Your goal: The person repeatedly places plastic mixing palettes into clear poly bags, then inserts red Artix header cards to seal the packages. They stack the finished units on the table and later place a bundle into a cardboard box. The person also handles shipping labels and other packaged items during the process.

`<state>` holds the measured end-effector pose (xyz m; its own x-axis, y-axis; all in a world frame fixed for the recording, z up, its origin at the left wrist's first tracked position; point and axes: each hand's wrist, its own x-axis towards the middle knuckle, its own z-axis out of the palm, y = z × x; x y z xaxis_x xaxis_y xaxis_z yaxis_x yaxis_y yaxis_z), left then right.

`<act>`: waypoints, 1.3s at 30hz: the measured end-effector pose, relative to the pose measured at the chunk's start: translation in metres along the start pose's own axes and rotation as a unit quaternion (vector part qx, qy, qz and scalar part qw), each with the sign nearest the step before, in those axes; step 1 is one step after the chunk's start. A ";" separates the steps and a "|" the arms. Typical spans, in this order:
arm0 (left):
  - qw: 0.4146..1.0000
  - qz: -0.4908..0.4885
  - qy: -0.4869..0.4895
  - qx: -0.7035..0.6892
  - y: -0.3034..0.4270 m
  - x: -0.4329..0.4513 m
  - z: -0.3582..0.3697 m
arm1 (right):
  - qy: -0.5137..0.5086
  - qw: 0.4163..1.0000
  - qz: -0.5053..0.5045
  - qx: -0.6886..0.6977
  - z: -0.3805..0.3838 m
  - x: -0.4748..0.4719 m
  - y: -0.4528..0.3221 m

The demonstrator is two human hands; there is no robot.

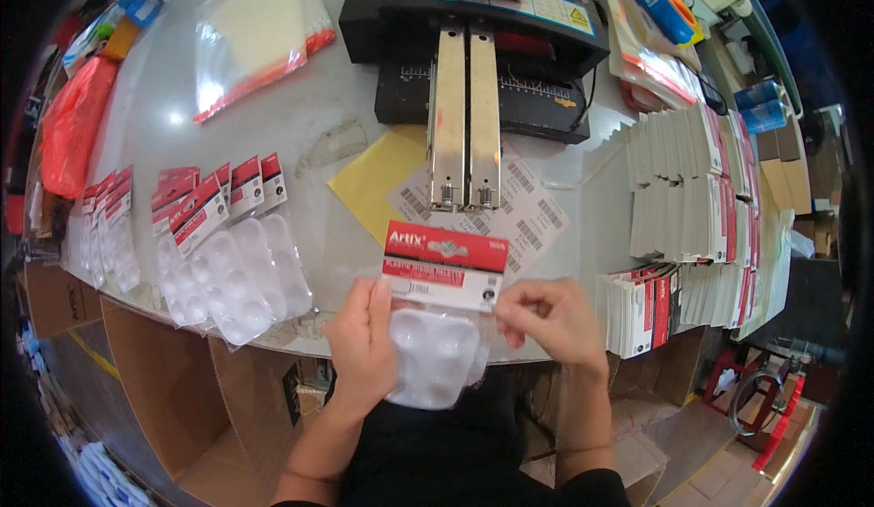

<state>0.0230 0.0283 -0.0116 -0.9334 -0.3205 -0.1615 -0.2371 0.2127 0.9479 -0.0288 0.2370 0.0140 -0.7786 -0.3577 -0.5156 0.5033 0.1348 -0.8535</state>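
Note:
Between my hands is a clear-bagged white plastic paint palette (433, 357) with a red and white header card (447, 261) at its top. My left hand (365, 343) grips its left edge, thumb along the card. At the card's lower right corner my right hand (553, 319) has its thumb and fingers pinched together on the edge. Part of another palette shows behind the front one. Just beyond the card, two metal bars (483, 118) reach toward me from a black machine (369, 15). Under the bars lie a sheet of barcode labels (539, 224) and a yellow sheet (372, 172).
Several bagged palettes (235, 282) with cards lie at the left, with a smaller group (113, 234) beyond. Stacks of folded header cards (676, 213) stand at the right. Clear bags (249, 36) lie at the back left, a tape dispenser (662, 8) at the back right. Open cardboard boxes (164, 384) sit below the table edge.

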 end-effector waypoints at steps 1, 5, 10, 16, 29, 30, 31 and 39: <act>0.999 0.014 -0.003 0.035 -0.001 0.005 0.003 | 0.016 1.000 0.021 0.006 0.001 0.007 0.003; 0.995 0.060 0.038 0.073 -0.008 0.041 0.022 | 0.085 0.982 0.004 0.167 0.004 0.045 0.015; 0.997 0.042 0.038 0.048 -0.015 0.067 0.028 | 0.107 0.974 -0.044 0.197 -0.001 0.067 0.023; 0.997 0.053 0.046 0.035 -0.037 0.059 0.032 | 0.174 0.976 -0.086 0.095 0.008 0.055 0.012; 0.951 0.073 0.214 0.209 -0.007 0.048 -0.064 | 0.509 0.783 -0.013 -0.357 -0.129 -0.096 0.063; 0.949 0.142 0.089 0.268 -0.017 0.032 -0.033 | 0.518 0.766 0.018 -0.379 -0.125 -0.093 0.062; 0.945 0.171 0.019 0.280 -0.028 0.021 -0.003 | 0.528 0.753 0.011 -0.392 -0.119 -0.093 0.058; 0.994 -0.018 -0.085 -0.069 -0.016 0.000 0.019 | 0.475 0.830 -0.114 -0.271 -0.041 -0.079 -0.013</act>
<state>0.0218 0.0425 -0.0321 -0.9596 -0.1618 -0.2300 -0.2439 0.0717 0.9671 0.0107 0.3013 0.0622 -0.9041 0.4235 0.0563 0.2610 0.6518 -0.7121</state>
